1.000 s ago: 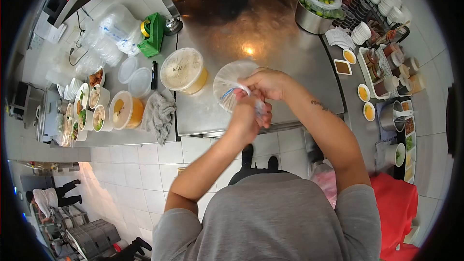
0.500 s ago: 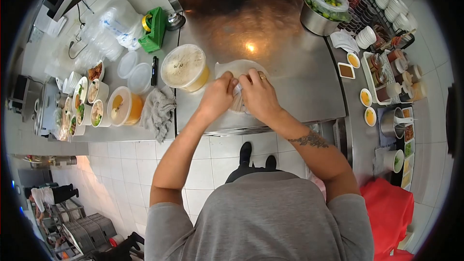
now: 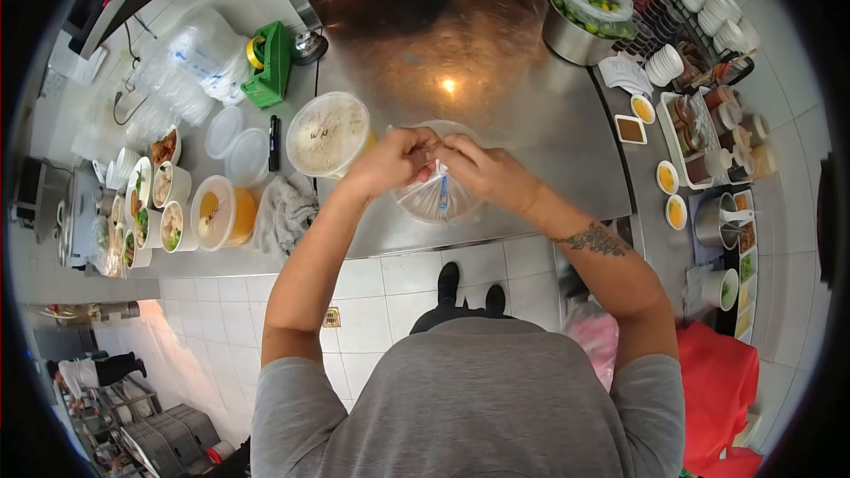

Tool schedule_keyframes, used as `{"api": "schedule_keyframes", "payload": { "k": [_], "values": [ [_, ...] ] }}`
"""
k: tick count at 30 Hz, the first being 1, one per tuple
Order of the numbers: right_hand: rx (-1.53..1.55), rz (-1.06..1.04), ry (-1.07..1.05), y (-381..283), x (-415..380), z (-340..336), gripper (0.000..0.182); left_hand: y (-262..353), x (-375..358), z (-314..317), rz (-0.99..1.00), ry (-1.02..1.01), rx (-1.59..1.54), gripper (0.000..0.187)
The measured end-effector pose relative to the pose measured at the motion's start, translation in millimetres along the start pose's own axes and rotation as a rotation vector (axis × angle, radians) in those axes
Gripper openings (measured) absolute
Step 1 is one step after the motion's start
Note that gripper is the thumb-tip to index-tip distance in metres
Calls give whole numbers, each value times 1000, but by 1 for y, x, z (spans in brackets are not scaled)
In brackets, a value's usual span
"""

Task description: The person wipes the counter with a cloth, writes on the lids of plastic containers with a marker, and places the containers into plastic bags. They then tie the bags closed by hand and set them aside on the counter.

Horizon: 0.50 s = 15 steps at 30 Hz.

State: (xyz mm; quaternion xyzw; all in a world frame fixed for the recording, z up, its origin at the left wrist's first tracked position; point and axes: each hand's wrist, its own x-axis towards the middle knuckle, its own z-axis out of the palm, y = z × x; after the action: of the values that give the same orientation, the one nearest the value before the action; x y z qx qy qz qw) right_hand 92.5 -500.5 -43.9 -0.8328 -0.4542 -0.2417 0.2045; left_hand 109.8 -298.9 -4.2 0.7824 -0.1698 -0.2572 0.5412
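Grip check: left hand [image 3: 398, 162] and right hand [image 3: 485, 175] both pinch one clear bag [image 3: 429, 202] at its neck. Two lidded tubs [image 3: 328, 131] plus one black marker [image 3: 274, 143] sit left.

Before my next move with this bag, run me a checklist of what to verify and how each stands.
1. Left hand and right hand at the gathered top of the plastic bag: ok.
2. Bag inside the steel counter's front edge: ok.
3. Top tied: cannot tell, the hands cover it.
4. Left hand clear of the lidded tub: cannot tell, they overlap in view.
5. Grey cloth away from the bag: ok.
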Motion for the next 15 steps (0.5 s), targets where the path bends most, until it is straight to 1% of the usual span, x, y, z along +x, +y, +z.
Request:
{"api": "schedule_keyframes", "payload": {
  "k": [1, 2, 5, 7, 8, 10, 11, 13, 14, 15],
  "values": [
    [-28, 14, 44, -2, -1, 2, 31, -10, 4, 5, 41, 40, 19, 6],
    [6, 65, 65, -4, -1, 3, 30, -17, 8, 8, 82, 83, 38, 7],
    [96, 211, 129, -15, -4, 4, 28, -20, 9, 19, 160, 255, 294, 9],
    [141, 295, 173, -19, -3, 8, 24, -16, 3, 24, 71, 303, 313, 10],
    [99, 287, 215, -20, -2, 8, 21, -14, 0, 27, 28, 325, 325, 11],
    [15, 269, 295, -22, 2, 6, 15, -20, -4, 34, 243, 374, 348, 13],
    [41, 315, 303, -23, 2, 7, 13, -22, -6, 37, 352, 398, 358, 14],
    [97, 405, 318, -27, 0, 10, 10, -12, -16, 39, 280, 340, 331, 18],
    [186, 521, 284, -31, 1, 11, 10, -8, -18, 39, 243, 312, 317, 21],
    [276, 638, 247, -35, 3, 10, 11, -10, -17, 39, 268, 327, 329, 22]
  ]
}}
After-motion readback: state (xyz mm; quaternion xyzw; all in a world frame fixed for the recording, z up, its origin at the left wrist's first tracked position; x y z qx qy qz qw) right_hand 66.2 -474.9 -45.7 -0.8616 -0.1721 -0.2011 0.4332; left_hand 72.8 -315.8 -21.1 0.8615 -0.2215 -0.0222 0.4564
